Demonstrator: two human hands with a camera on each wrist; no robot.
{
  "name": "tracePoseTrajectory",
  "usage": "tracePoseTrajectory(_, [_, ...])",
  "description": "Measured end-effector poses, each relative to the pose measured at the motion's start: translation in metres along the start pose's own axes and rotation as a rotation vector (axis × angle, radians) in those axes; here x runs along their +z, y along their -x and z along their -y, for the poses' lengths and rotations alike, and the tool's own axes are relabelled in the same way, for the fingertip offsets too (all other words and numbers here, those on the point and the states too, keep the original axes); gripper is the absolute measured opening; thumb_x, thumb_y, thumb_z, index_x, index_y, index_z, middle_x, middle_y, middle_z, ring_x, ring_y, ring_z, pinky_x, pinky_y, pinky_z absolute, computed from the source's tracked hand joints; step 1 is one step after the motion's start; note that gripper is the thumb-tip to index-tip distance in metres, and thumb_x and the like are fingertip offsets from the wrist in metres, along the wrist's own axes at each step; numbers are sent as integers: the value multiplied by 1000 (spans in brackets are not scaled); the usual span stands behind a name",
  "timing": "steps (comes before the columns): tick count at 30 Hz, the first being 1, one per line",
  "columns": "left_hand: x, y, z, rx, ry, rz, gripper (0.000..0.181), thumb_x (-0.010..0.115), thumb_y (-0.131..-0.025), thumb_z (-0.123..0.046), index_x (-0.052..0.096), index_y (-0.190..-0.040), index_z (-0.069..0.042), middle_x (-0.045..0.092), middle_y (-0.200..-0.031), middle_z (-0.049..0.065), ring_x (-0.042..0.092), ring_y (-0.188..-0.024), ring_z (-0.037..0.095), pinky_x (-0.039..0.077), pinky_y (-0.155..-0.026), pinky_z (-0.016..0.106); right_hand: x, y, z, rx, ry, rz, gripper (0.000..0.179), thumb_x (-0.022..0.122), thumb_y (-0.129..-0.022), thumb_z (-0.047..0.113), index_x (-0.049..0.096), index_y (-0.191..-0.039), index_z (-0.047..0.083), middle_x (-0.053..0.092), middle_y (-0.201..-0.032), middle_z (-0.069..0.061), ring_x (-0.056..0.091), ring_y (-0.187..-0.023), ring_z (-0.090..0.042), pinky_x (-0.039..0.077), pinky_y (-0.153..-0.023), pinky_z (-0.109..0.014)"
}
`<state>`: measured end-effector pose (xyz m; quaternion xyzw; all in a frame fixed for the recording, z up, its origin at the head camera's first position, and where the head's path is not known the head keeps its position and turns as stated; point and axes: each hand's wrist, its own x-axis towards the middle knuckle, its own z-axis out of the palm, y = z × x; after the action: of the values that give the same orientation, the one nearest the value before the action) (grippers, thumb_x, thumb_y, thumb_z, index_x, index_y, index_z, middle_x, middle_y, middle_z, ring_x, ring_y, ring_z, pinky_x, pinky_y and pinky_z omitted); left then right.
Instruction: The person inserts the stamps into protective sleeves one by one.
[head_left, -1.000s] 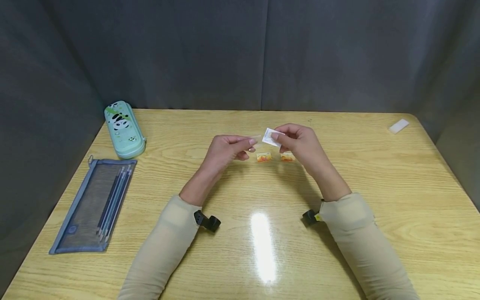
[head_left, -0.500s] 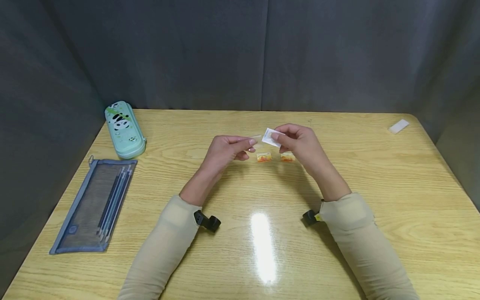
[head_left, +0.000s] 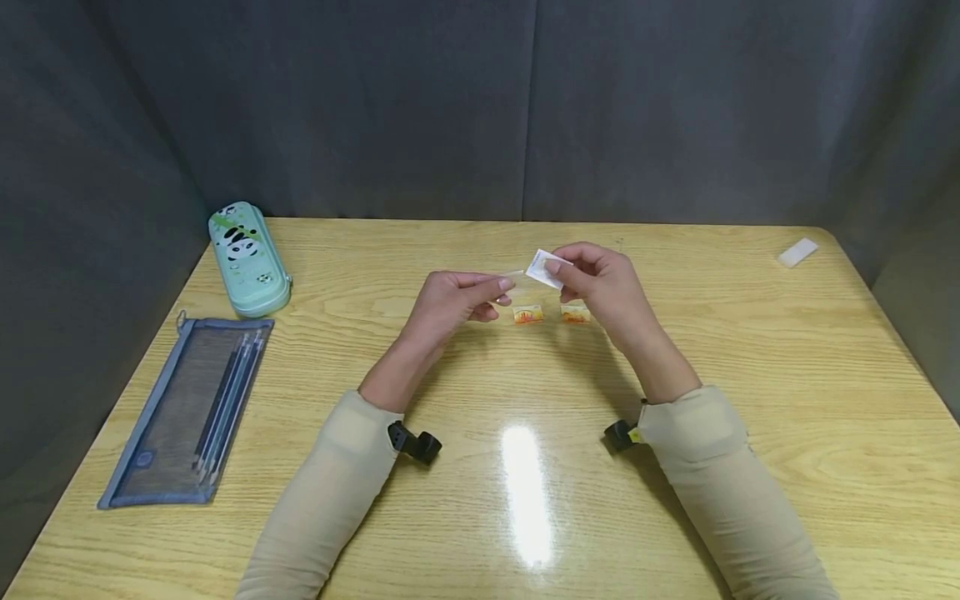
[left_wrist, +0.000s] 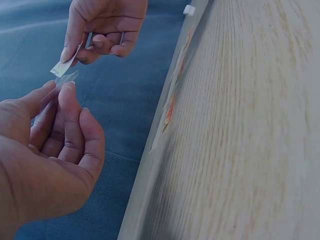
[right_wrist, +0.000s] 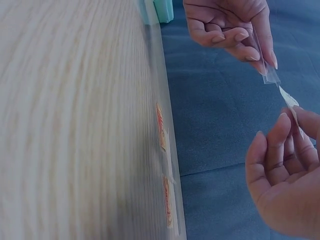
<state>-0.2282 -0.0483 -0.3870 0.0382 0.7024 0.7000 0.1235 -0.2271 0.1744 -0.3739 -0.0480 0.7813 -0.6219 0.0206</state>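
Observation:
Between its thumb and fingers, my left hand (head_left: 457,297) pinches a small clear plastic sleeve (right_wrist: 270,75). My right hand (head_left: 596,279) holds a small, thin white paper piece (head_left: 546,269) by one end, with faint print along its edge. In both wrist views the paper's free corner is right at the mouth of the sleeve. Both hands are raised over the far middle of the table. Below them lie two small orange-and-yellow printed pieces, the left piece (head_left: 528,314) in full view and the right piece (head_left: 575,314) close to the right hand.
A mint panda pencil case (head_left: 251,260) lies at the table's back left. In front of it is a blue mesh zip pouch (head_left: 180,412) with several pencils inside. A white eraser-like block (head_left: 797,252) sits at the back right. Dark curtains (head_left: 420,108) surround the table (head_left: 750,317).
The right hand has risen slightly with the white paper, which is tilted a little differently. The left hand and the sleeve stay nearly in place.

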Motion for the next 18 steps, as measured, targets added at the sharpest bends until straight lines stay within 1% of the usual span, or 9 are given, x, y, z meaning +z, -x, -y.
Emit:
tracePoseTrajectory(5, [0, 1, 0, -2, 5, 0, 26, 77, -92, -24, 79, -110, -4, 76, -82, 0, 66, -66, 8, 61, -71, 23, 1, 1, 0, -3, -16, 32, 26, 69, -98, 24, 68, -113, 3, 66, -93, 5, 59, -77, -12, 56, -67, -20])
tracePoseTrajectory(9, [0, 2, -1, -7, 6, 1, 27, 77, -92, -24, 79, -110, -4, 76, -81, 0, 66, -66, 8, 61, -71, 23, 2, 1, 0, 3, -10, 46, 28, 69, -99, 25, 68, -115, 2, 67, -93, 6, 59, -77, -11, 57, -70, -23])
tracePoseTrajectory(12, [1, 2, -2, -11, 1, 0, 27, 77, -92, -24, 79, -110, -5, 76, -81, -1, 66, -65, 8, 61, -71, 23, 2, 1, 0, 8, -5, 41, 29, 68, -99, 25, 68, -115, 1, 67, -93, 6, 59, -77, -11, 57, -70, -24])
tracePoseTrajectory(14, [1, 2, -2, -12, -2, -1, 27, 77, -92, -25, 79, -110, -5, 76, -81, -1, 66, -65, 9, 61, -72, 24, 1, 1, 1, 12, 5, 46, 30, 68, -99, 26, 68, -115, 1, 67, -93, 7, 59, -79, -11, 57, -71, -23])
tracePoseTrajectory(18, [1, 2, -2, -14, -10, -5, 27, 77, -92, -25, 79, -110, -4, 76, -81, -1, 67, -65, 9, 61, -73, 25, 1, 0, 1, 32, 46, 81, 31, 68, -99, 28, 69, -115, 1, 67, -94, 6, 60, -85, -15, 56, -73, -22])
